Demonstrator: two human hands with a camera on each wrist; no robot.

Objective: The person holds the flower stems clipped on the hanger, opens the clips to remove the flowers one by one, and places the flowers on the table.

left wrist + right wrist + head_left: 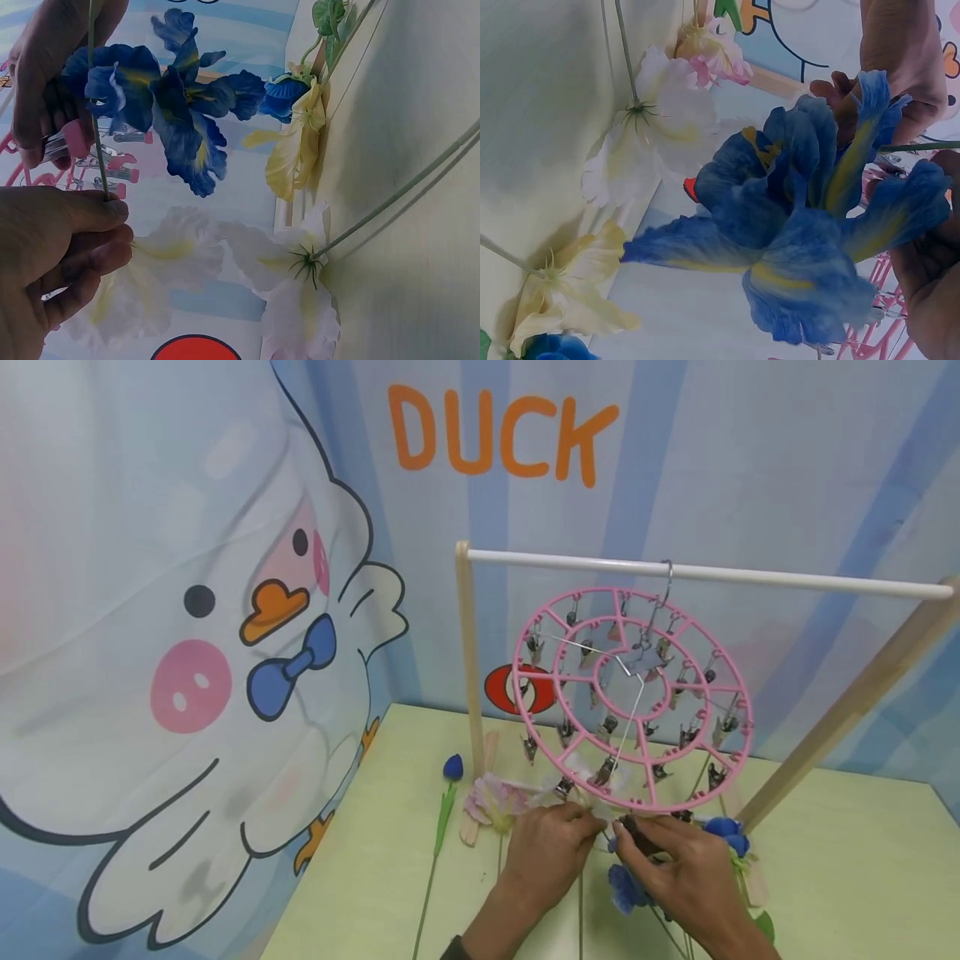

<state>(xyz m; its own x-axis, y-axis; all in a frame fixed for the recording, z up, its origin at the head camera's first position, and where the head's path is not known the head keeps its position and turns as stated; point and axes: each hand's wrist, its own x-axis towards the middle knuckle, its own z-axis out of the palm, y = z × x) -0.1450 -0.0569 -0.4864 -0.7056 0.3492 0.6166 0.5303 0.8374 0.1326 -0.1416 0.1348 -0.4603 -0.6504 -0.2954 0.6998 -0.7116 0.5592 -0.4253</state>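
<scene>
My left hand pinches the thin green stem of a blue flower between thumb and finger. That flower has ruffled petals with yellow streaks and hangs below the hands, large in the right wrist view. My right hand grips a metal clip with a pink tip, close beside the stem. Both hands are at the near lower rim of a pink round clip hanger, which is tilted and carries several metal clips. Its hook hangs over a white rod.
Wooden posts hold up the rod on a pale yellow-green table. A blue bud on a long stem lies to the left. Behind the hands lie a pink flower, a white flower, a yellow flower and blue blooms.
</scene>
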